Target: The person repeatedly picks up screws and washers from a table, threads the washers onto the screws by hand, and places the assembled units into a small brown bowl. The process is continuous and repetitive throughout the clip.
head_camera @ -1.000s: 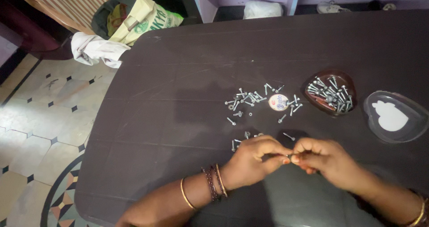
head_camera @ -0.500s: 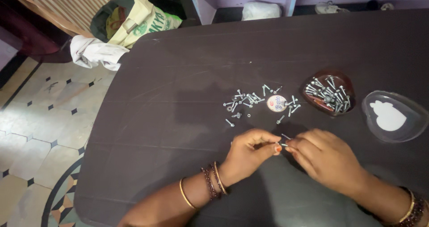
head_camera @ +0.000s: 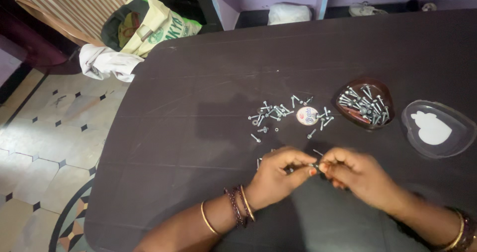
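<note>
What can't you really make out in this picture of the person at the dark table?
- The small metal piece pinched between the left hand and right hand: head view, fingers cover it; too small to name.
- Loose screws scattered on the table: too small to tell types apart.
- Right forearm: cut off by the frame's lower right edge.
- White shape in the clear heart-shaped lid: unclear what it is.

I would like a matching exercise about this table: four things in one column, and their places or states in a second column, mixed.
Things:
1. brown heart-shaped dish
2. clear heart-shaped plastic lid
3. small round white cap
4. white crumpled cloth

Places or states:
A. among loose screws in the middle of the table
B. on the floor by the table corner
C. filled with metal screws
D. at the right table edge

Pairs: 1-C, 2-D, 3-A, 4-B
</note>
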